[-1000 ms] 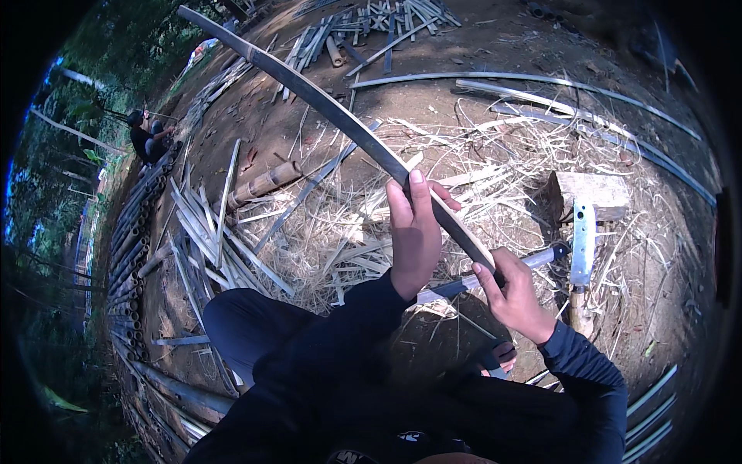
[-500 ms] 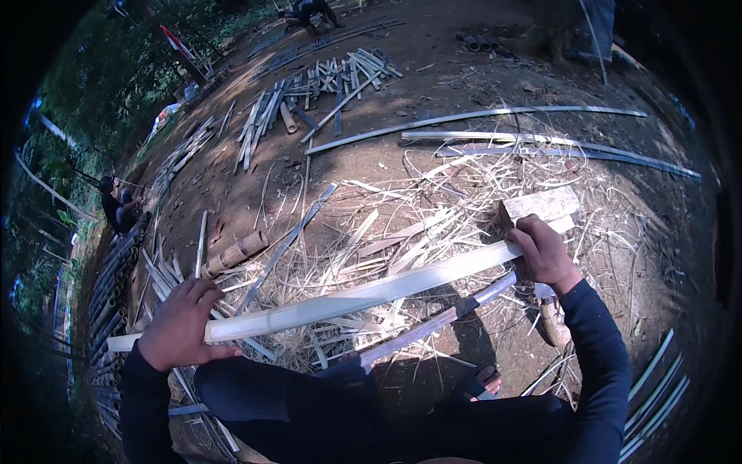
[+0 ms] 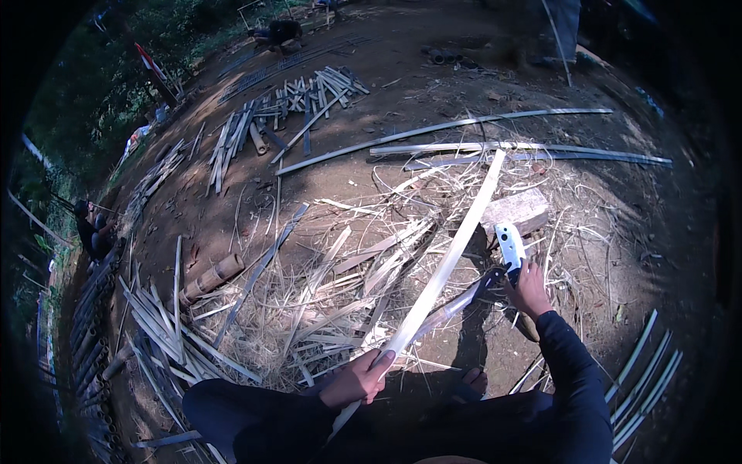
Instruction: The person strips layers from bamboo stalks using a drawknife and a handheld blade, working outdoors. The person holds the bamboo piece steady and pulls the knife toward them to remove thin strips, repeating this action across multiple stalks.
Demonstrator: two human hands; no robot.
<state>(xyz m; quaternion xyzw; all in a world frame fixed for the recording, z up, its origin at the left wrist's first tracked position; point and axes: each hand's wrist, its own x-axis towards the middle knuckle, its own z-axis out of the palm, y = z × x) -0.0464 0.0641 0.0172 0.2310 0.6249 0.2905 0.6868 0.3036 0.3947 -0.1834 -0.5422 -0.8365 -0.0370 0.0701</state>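
Bamboo strip (image 3: 444,267) clasped by left fingers (image 3: 380,363).

The bamboo strip (image 3: 444,267) running through the middle of the frame is pale cream, nearly white in the sun. The knife (image 3: 509,246) right of centre has a bright white blade. The sleeves (image 3: 576,387) at the lower edge are dark navy. The ground (image 3: 433,85) is reddish brown, strewn with straw-yellow shavings (image 3: 340,301). A stone block (image 3: 519,210) is pinkish grey.

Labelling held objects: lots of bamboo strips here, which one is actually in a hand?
The long pale bamboo strip running diagonally up from the left hand, which grips its lower end. The other strips lie loose on the ground. The right hand holds a broad-bladed knife.
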